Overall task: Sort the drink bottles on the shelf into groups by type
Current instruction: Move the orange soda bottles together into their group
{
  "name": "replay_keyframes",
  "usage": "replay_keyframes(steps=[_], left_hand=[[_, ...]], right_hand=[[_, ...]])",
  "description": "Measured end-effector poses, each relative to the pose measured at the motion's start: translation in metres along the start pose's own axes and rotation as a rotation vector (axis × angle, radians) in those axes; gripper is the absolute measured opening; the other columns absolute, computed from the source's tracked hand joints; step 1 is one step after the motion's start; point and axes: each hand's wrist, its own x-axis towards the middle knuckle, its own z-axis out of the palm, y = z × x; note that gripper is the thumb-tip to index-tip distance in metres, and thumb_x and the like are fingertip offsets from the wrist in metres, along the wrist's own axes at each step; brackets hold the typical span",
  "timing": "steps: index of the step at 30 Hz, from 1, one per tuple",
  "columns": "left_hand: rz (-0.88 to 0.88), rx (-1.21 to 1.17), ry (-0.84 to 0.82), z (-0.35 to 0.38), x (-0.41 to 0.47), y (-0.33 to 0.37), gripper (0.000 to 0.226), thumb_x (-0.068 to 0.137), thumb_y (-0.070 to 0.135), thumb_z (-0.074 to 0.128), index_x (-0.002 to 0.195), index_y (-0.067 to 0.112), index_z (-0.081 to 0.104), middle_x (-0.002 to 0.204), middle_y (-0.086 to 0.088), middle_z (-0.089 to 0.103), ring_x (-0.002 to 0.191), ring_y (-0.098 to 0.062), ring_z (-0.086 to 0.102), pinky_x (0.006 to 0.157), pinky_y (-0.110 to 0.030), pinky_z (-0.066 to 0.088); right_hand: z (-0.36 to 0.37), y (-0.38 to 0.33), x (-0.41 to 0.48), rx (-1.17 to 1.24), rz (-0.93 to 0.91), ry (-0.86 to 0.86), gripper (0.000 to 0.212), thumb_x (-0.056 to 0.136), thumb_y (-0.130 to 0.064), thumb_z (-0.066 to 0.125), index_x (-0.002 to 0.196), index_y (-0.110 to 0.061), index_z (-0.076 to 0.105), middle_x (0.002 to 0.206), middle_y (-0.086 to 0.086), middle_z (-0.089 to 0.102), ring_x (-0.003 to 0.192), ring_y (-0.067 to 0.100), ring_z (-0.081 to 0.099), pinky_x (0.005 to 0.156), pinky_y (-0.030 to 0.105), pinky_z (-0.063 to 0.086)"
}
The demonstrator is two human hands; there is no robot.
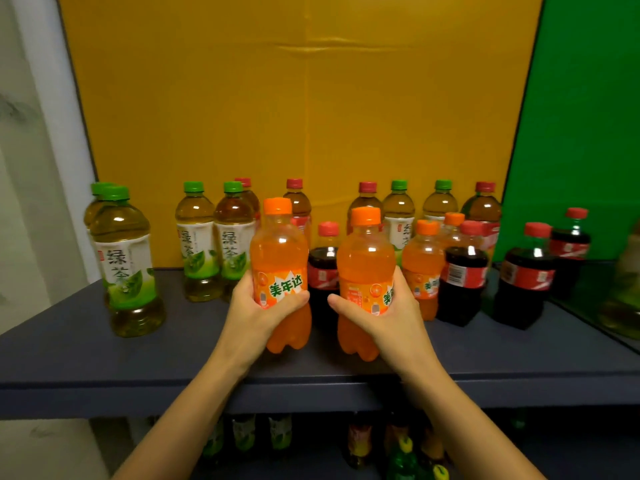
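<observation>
My left hand (258, 308) grips an orange soda bottle (278, 251) by its label, near the front middle of the dark shelf (69, 344). My right hand (388, 313) grips a second orange soda bottle (365, 254) just to its right. Two more orange sodas (423, 268) stand behind on the right. Cola bottles with red caps (462, 271) stand on the right and one (325, 268) shows between my two held bottles. Green tea bottles (126, 258) stand on the left and along the back, mixed with red-capped tea bottles (485, 209).
A yellow board (304, 98) backs the shelf and a green panel (581, 116) closes its right side. A lower shelf holds more bottles (401, 448) under the front edge. A pale wall is on the left.
</observation>
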Motion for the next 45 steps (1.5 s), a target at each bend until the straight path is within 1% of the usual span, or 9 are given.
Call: replay_keyframes(steps=[6,8,12,17,19,24,28,38,45], left_hand=[[0.008,-0.099,-0.092,0.071,-0.004,-0.003,0.04,0.059,0.016,0.071,0.095,0.025,0.056,0.074,0.016,0.072,0.07,0.0,0.067,0.059,-0.014,0.051],[0.011,-0.131,-0.133,0.094,-0.004,-0.005,0.044,0.061,0.008,0.078,0.095,0.025,0.056,0.073,0.018,0.071,0.069,0.001,0.067,0.057,-0.012,0.05],[-0.012,-0.172,-0.206,0.136,-0.003,-0.011,0.044,0.061,0.013,0.079,0.098,0.025,0.058,0.079,0.014,0.073,0.075,-0.005,0.069,0.06,-0.015,0.051],[-0.045,-0.209,-0.287,0.176,0.001,-0.017,0.048,0.057,0.021,0.082,0.098,0.025,0.058,0.08,0.006,0.071,0.073,-0.004,0.068,0.061,-0.015,0.051],[-0.044,-0.218,-0.326,0.192,0.003,-0.019,0.044,0.057,0.023,0.073,0.098,0.024,0.058,0.084,0.006,0.069,0.073,-0.003,0.067,0.061,-0.015,0.051],[-0.035,-0.223,-0.423,0.233,0.003,-0.024,0.048,0.058,0.017,0.083,0.097,0.026,0.057,0.083,0.008,0.068,0.075,0.001,0.066,0.061,-0.012,0.05],[-0.031,-0.22,-0.506,0.269,0.002,-0.025,0.052,0.055,0.027,0.077,0.102,0.027,0.056,0.084,0.016,0.071,0.08,-0.002,0.067,0.065,-0.013,0.05],[-0.049,-0.263,-0.414,0.397,-0.02,-0.016,0.045,0.057,0.023,0.071,0.1,0.025,0.058,0.08,0.011,0.071,0.074,-0.004,0.068,0.059,-0.016,0.051],[-0.082,-0.247,-0.353,0.494,-0.048,-0.009,0.052,0.054,0.026,0.084,0.099,0.027,0.058,0.087,0.008,0.07,0.074,-0.001,0.067,0.058,-0.012,0.05]], right_hand=[[-0.073,0.011,-0.007,-0.048,-0.003,0.116,0.062,0.055,-0.044,0.079,0.109,-0.036,0.048,0.1,-0.015,0.064,0.092,0.001,0.063,0.077,0.021,0.051],[-0.095,0.013,-0.009,-0.07,0.001,0.146,0.063,0.054,-0.045,0.078,0.109,-0.037,0.049,0.101,-0.015,0.065,0.092,0.001,0.063,0.08,0.023,0.051],[-0.131,0.018,-0.012,-0.106,0.031,0.234,0.059,0.048,-0.049,0.076,0.1,-0.039,0.05,0.093,-0.015,0.066,0.084,-0.002,0.064,0.076,0.024,0.051],[-0.17,0.027,-0.015,-0.141,0.063,0.355,0.06,0.047,-0.05,0.076,0.099,-0.033,0.051,0.093,-0.009,0.066,0.086,0.007,0.064,0.076,0.029,0.051],[-0.185,0.029,-0.017,-0.155,0.066,0.406,0.055,0.05,-0.044,0.078,0.097,-0.033,0.05,0.093,-0.009,0.065,0.086,0.006,0.063,0.074,0.027,0.05],[-0.226,0.035,-0.025,-0.167,0.071,0.487,0.054,0.048,-0.044,0.074,0.094,-0.035,0.048,0.094,-0.01,0.063,0.086,0.004,0.061,0.07,0.022,0.046],[-0.265,0.044,-0.025,-0.183,0.081,0.535,0.055,0.049,-0.043,0.074,0.097,-0.037,0.047,0.097,-0.01,0.061,0.09,0.006,0.06,0.07,0.022,0.045],[-0.403,0.062,-0.037,-0.216,0.079,0.516,0.067,0.051,-0.045,0.077,0.111,-0.032,0.048,0.101,-0.01,0.064,0.092,0.007,0.063,0.077,0.027,0.05],[-0.511,0.08,-0.048,-0.262,0.099,0.504,0.05,0.062,-0.034,0.081,0.099,-0.036,0.047,0.095,-0.008,0.063,0.086,0.009,0.063,0.069,0.027,0.049]])
